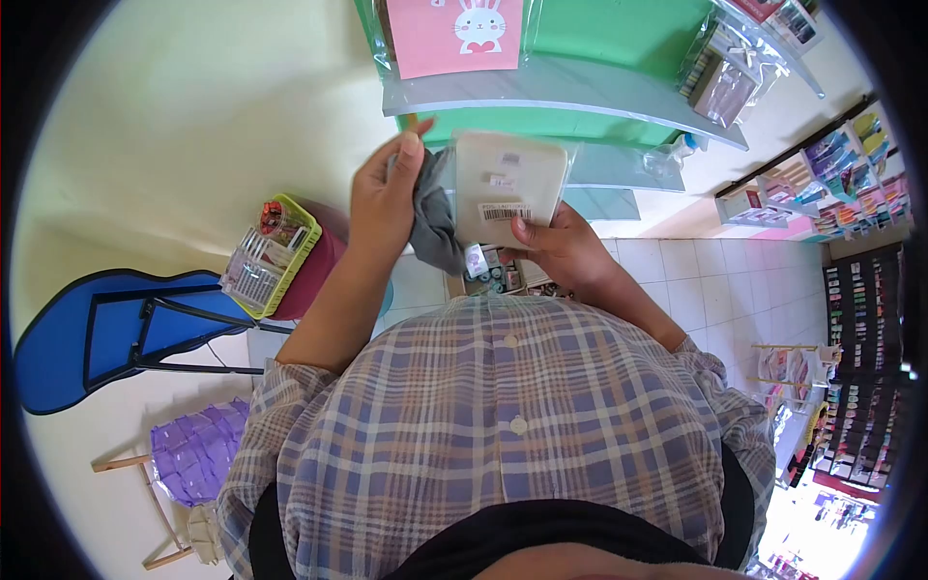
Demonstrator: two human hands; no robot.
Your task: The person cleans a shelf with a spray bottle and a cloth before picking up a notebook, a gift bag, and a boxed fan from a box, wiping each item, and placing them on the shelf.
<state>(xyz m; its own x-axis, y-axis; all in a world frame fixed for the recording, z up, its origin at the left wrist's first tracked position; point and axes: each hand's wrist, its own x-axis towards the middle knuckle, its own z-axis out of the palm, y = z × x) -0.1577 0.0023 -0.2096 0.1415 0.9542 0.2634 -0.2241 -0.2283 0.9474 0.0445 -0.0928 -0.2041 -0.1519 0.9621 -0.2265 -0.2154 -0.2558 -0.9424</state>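
A grey cloth (437,217) hangs from my left hand (387,193), whose fingers are pinched on it. It touches the left edge of a flat cream package (510,188) in clear wrap, with a barcode and small white labels facing me. My right hand (570,251) grips this package at its lower right corner, thumb on the front. Both hands are in front of my body, just below the grey shelf (570,89).
A pink bunny bag (459,39) stands on the upper shelf. At left are a yellow-green basket (307,253) with packets and a folded blue chair (116,333). Boxes with small items (498,278) lie below my hands. Display racks (851,358) line the right.
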